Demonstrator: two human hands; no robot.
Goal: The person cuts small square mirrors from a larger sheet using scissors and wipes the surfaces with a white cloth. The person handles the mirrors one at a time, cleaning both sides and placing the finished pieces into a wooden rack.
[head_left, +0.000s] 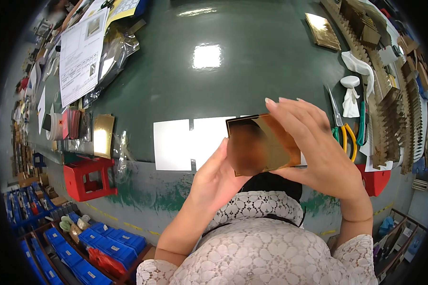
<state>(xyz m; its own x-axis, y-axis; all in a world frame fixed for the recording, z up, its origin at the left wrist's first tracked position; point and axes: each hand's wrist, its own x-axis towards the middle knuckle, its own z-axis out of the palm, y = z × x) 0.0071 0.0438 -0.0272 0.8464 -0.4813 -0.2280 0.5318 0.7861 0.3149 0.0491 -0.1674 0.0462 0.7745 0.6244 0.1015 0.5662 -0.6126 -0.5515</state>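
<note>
Both hands hold a rectangular gold plate with a mirror-like face and a dark rim, tilted up above the near table edge. My left hand grips its left and lower side, thumb along the edge. My right hand is closed around its right side, with the fingers over the far edge and the thumb under the near one. A blurred reflection covers much of the face. Beneath the plate, white rectangular sheets lie side by side on the green table, partly hidden by my hands.
Scissors, yellow-handled pliers and a white cloth lie at the right, beside notched cardboard strips. A gold stack is far right. Printed paper, another gold piece and a red stool are left.
</note>
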